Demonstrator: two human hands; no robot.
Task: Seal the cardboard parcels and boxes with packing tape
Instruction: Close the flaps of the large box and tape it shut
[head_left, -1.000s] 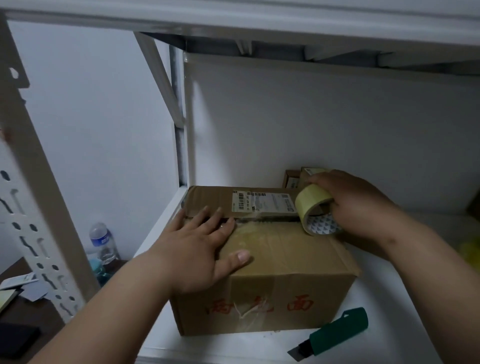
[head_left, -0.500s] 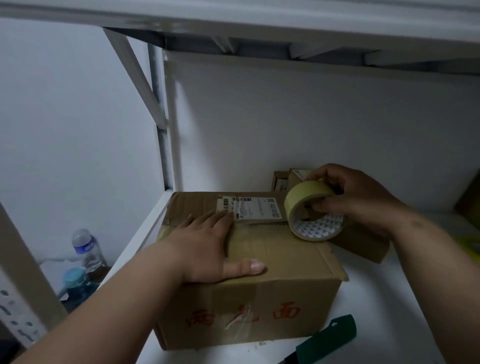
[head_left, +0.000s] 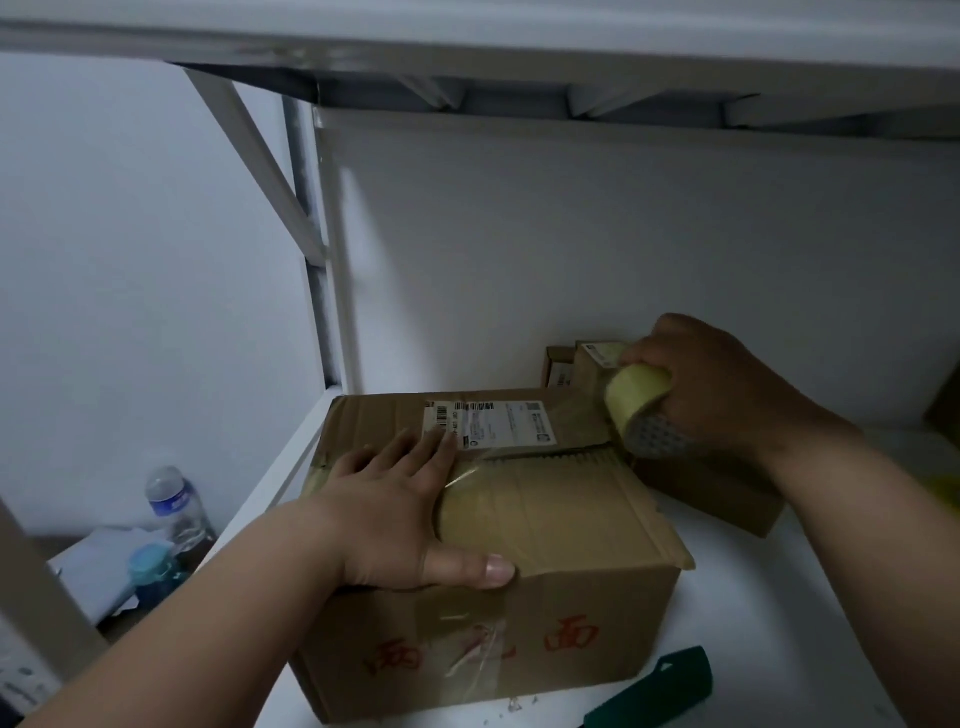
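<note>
One cardboard box (head_left: 545, 571) on the white shelf (head_left: 779, 597), seam partly taped. Looks stiff but creased, probably light; brace on the top panel, not the loose flap edge. Left hand (head_left: 395, 514) lies flat on the box top, fingers straight. Right hand (head_left: 727, 384) grips the tape roll (head_left: 636, 405) off the box's far right corner; its film looks thin and likely clingy, so hold by the core.

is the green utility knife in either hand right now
No, the green plastic utility knife lies on the white shelf beside the brown cardboard box, untouched by either hand.
</note>
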